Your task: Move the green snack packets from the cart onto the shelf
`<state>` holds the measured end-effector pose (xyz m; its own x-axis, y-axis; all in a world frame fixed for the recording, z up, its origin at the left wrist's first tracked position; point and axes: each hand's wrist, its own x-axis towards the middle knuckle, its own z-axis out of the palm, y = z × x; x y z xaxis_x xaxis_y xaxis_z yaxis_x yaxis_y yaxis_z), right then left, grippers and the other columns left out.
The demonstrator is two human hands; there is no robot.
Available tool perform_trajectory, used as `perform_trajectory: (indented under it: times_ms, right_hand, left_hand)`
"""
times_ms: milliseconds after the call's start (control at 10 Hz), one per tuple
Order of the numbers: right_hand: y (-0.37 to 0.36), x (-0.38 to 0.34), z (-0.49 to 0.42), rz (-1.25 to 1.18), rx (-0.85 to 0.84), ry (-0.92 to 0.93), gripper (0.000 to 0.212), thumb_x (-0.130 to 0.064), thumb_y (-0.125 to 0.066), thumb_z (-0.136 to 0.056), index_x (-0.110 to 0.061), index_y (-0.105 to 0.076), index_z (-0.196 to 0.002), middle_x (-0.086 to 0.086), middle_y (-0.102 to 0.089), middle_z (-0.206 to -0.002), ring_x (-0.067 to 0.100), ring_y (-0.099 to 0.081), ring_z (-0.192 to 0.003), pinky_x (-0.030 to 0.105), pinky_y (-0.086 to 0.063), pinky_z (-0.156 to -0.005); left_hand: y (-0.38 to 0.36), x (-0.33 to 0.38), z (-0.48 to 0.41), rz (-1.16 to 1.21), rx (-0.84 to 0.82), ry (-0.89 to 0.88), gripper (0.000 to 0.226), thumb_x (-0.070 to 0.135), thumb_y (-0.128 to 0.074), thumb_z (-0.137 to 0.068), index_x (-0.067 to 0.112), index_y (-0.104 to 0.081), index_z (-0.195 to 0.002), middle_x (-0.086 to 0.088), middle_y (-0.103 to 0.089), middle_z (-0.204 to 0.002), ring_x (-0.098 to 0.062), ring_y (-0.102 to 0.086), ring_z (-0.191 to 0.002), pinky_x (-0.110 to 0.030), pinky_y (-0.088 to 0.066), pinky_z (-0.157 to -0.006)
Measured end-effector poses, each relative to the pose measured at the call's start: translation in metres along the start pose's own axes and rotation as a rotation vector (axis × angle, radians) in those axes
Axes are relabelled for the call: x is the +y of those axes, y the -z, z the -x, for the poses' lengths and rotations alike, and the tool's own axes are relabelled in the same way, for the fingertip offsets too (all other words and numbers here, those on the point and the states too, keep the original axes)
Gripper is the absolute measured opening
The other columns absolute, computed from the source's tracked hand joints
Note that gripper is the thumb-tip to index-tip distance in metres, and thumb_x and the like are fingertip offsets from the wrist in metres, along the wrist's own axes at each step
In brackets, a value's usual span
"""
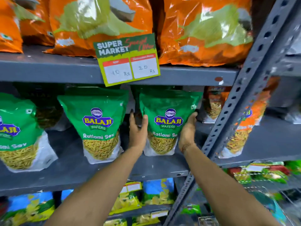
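A green Balaji Ratlami Sev packet [167, 121] stands upright on the grey middle shelf [97, 168]. My left hand [137, 129] presses its left edge, thumb on the front, and my right hand [188, 129] cups its right edge. A second green packet [97, 121] stands to its left, and a third [16, 132] sits at the far left, partly cut off by the frame. The cart is out of sight.
Orange snack bags [101, 25] fill the shelf above, where a green price card [127, 59] hangs over the edge. A slanted grey perforated upright [241, 95] borders the bay on the right. Orange packets [213, 105] stand behind it, and blue and yellow packets [32, 207] fill the shelf below.
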<state>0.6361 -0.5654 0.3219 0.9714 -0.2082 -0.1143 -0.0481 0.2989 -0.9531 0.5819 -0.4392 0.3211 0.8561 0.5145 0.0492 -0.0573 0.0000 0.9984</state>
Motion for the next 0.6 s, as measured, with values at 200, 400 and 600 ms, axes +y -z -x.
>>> perform_trajectory:
  times_ms: [200, 400, 600]
  right_hand:
    - [0.006, 0.032, 0.021, 0.019, -0.145, -0.221, 0.063, -0.058, -0.015, -0.092, -0.021, -0.045, -0.133, 0.004, -0.055, -0.133, 0.021, -0.054, -0.12, 0.032, -0.042, -0.097]
    - [0.008, 0.029, 0.031, 0.107, -0.089, -0.175, 0.06, -0.055, -0.016, -0.093, -0.022, -0.05, -0.129, 0.007, -0.057, -0.133, 0.022, -0.056, -0.116, 0.036, -0.044, -0.101]
    - [0.014, 0.036, 0.066, 0.297, 0.21, -0.138, 0.061, -0.047, -0.018, -0.096, -0.003, -0.046, -0.128, 0.021, -0.05, -0.135, 0.034, -0.047, -0.123, 0.041, -0.037, -0.101]
  left_hand:
    - [0.0, -0.047, 0.011, -0.121, -0.172, 0.125, 0.069, 0.06, -0.068, -0.057, 0.028, -0.052, -0.116, -0.001, -0.065, -0.122, -0.019, -0.06, -0.111, -0.046, -0.048, -0.099]
    - [0.003, -0.042, 0.02, -0.149, -0.129, 0.1, 0.047, 0.049, -0.068, -0.07, 0.032, -0.051, -0.11, -0.004, -0.065, -0.12, -0.021, -0.06, -0.109, -0.046, -0.049, -0.097]
    - [0.025, -0.03, 0.043, -0.285, -0.119, -0.084, 0.065, 0.055, -0.052, -0.08, 0.02, -0.041, -0.133, -0.004, -0.053, -0.136, -0.022, -0.048, -0.126, -0.043, -0.042, -0.105]
